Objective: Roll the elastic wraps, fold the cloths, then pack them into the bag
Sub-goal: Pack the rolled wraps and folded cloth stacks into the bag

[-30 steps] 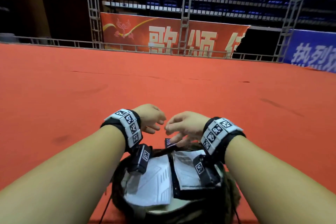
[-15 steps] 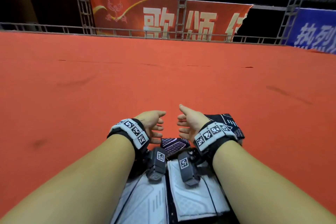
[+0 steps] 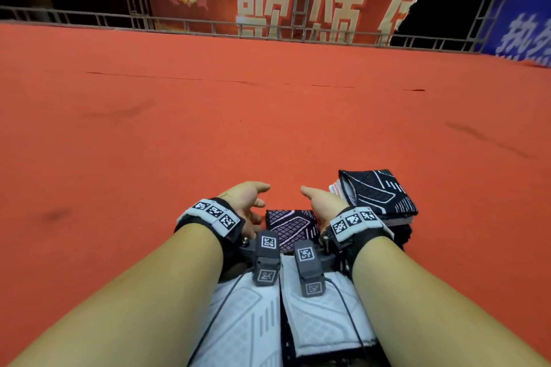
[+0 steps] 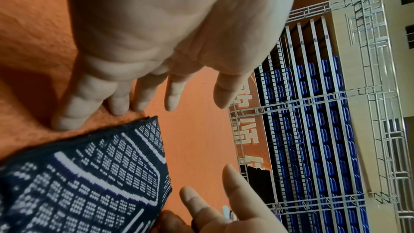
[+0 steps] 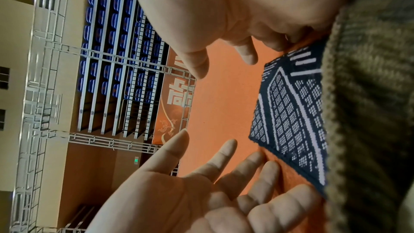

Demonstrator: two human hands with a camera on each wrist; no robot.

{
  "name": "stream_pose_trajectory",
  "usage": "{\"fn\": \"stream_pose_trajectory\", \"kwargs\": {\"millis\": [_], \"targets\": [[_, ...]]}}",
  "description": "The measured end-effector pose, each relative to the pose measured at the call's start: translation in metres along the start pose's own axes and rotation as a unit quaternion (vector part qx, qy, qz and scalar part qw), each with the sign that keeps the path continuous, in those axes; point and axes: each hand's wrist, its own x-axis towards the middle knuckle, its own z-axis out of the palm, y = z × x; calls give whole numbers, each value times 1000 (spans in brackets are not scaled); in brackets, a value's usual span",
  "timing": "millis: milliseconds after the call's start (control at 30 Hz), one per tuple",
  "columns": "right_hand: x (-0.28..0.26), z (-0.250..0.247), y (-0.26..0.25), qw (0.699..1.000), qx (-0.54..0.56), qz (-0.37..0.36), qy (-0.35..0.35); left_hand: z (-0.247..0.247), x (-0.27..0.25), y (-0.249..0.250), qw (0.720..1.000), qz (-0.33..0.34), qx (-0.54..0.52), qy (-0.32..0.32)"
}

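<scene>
Orange carpet (image 3: 268, 128) carries a small dark patterned cloth (image 3: 290, 228), folded, with the left hand (image 3: 247, 202) and right hand (image 3: 323, 202) hovering either side of it, fingers loose, holding nothing. Best to close in evenly on both edges so the fold holds; a folded stack (image 3: 377, 194) waits just right of it.

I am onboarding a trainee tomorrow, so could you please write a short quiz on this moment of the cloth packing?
1. True or false: the left hand grips the dark patterned cloth.
2. What lies between the two hands? A) a bottle B) the dark patterned cloth C) a shoe
3. On which side of the right hand is the folded stack?

Key: 1 false, open fingers beside it; 2 B; 3 its right.
</scene>
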Motion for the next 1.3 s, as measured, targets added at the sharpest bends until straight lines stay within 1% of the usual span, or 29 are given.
{"fn": "stream_pose_trajectory", "kwargs": {"millis": [33, 133, 267, 467, 533, 600, 633, 767, 867, 933, 967, 1067, 1200, 1300], "targets": [[3, 1, 2, 1000, -10, -1, -5, -1, 6, 0, 1000, 7, -2, -9], [9, 0, 6, 1000, -24, -6, -16, 2, 0, -3, 1000, 19, 8, -7], [-4, 1, 3, 998, -47, 16, -32, 1, -6, -6, 999, 30, 29, -4], [-13, 5, 0, 998, -50, 12, -24, 1, -11, -5, 998, 38, 42, 7], [-5, 5, 2, 999, -42, 17, -21, 2, -11, -5, 998, 38, 49, 7], [6, 1, 6, 998, -51, 8, -25, 2, -10, -4, 998, 40, 51, 8], [6, 0, 4, 998, -62, 5, -22, 1, -10, -4, 998, 39, 50, 7], [-23, 5, -13, 993, -119, 5, -12, 1, -8, -4, 999, 36, 33, -1], [-30, 7, -19, 976, -218, 2, -8, 0, -3, -4, 999, 39, 28, -1], [-35, 7, -22, 971, -240, -1, 4, -1, 0, -3, 999, 44, 27, -3], [-35, 7, -22, 973, -232, 1, 1, -2, 2, -3, 999, 46, 28, -4], [-39, 8, -29, 989, -148, -11, -5, 0, 1, -1, 997, 51, 45, -18], [-52, 9, -46, 992, -110, -57, 8, 1, -4, 6, 995, 75, 59, -14], [-55, 4, -58, 992, -80, -101, 6, 4, -25, 14, 992, 109, 65, -12]]}}
